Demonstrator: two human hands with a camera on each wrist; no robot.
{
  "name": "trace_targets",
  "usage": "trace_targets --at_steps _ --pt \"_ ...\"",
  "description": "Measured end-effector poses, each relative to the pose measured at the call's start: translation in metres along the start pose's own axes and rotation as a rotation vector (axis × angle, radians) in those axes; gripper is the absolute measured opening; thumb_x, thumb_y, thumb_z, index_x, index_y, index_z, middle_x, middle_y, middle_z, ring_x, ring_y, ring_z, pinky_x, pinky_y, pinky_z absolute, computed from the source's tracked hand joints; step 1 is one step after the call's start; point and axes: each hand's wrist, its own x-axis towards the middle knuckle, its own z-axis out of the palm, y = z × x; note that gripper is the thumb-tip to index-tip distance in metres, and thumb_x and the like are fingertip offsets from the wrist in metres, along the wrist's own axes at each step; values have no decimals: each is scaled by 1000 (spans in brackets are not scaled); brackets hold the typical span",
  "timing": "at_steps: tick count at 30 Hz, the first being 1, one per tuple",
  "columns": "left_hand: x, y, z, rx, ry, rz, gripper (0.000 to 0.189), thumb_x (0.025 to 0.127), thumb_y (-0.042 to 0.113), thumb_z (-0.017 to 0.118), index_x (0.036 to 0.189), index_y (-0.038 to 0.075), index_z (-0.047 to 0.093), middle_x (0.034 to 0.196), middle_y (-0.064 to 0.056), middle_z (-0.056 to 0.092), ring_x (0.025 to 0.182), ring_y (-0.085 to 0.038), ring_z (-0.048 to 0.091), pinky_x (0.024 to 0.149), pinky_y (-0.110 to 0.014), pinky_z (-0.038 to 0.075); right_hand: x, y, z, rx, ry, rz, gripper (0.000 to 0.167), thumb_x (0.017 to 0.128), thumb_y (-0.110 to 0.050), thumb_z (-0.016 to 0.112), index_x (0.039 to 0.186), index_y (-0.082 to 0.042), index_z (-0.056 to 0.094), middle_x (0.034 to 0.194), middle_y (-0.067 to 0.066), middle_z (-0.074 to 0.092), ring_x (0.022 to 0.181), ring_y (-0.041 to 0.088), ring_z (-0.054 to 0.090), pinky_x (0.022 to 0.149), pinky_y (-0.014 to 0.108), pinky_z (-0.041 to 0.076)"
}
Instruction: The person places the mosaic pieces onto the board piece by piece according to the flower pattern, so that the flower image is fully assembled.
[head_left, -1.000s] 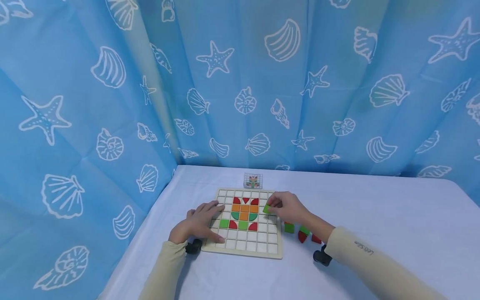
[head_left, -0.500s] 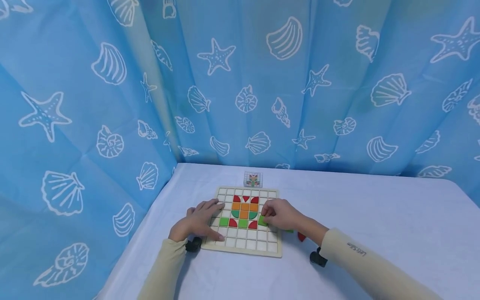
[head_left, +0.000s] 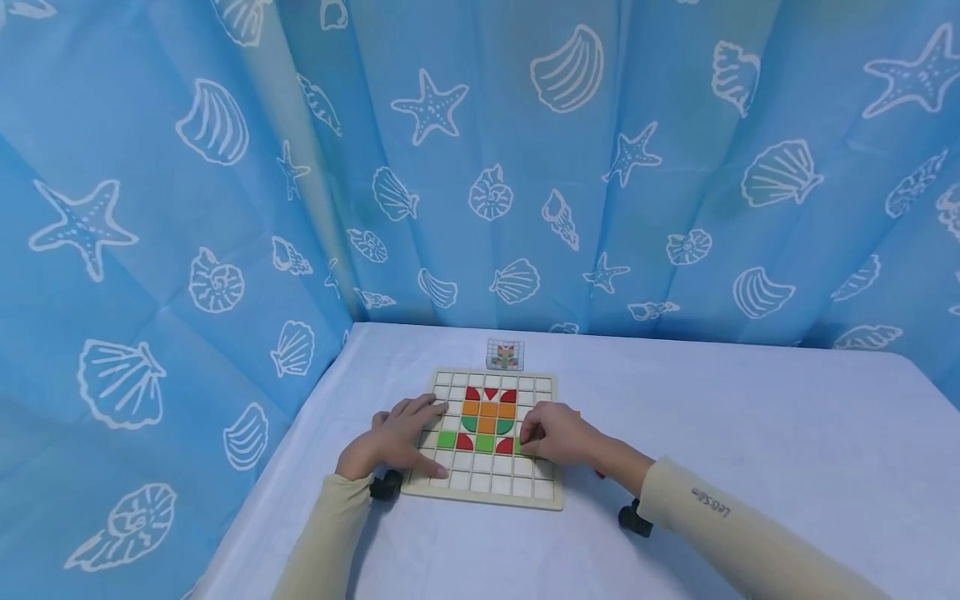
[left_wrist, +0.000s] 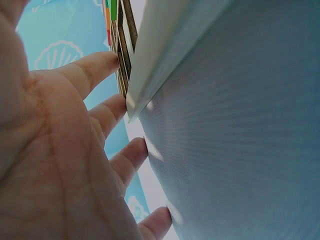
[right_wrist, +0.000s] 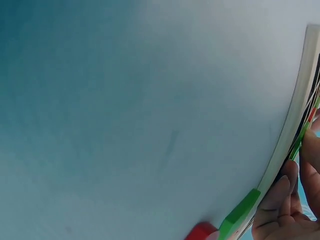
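Observation:
A wooden grid board point(head_left: 480, 499) lies on the table, with a pattern of red, orange and green tiles in its middle cells. My left hand point(head_left: 396, 440) rests spread across its left edge, thumb toward the front; in the left wrist view, the fingertips point(left_wrist: 111, 60) reach the rim and the cloth beside it. My right hand point(head_left: 566, 433) pinches a light green square tile point(head_left: 518, 447), mostly covered by the fingers, at the cell right of the lower red quarter-round tile point(head_left: 505, 445). In the right wrist view, this tile lies low against the board.
Behind the board lies a small pattern card point(head_left: 505, 355). Loose pieces sit by the board's right side, mostly hidden by the right arm; a green block point(right_wrist: 239, 216) and a red block point(right_wrist: 202, 231) show in the right wrist view. A blue shell-print curtain point(head_left: 450, 208) borders the white table.
My right hand has come down and slightly left with the green square tile, from above the board's right side to a cell in the lower tile row. The left hand has stayed in place.

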Motion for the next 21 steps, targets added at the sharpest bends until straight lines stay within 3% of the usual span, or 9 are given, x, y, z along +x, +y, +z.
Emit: trace_targets --at_steps 8,21 --pt "-2 0 0 -25 -13 8 104 67 56 85 154 27 34 163 -3 25 147 -31 23 111 -66 21 1 3 0 73 -17 54 12 82 -13 81 89 -16 72 83 -5 64 78 12 55 72 26 50" --pt "-1 0 -2 -18 -7 4 105 68 57 85 154 27 33 163 -2 25 148 -30 22 111 -65 22 3 11 -7 181 -18 14 15 83 -18 80 96 -13 74 89 -4 68 82 13 58 77 26 53"
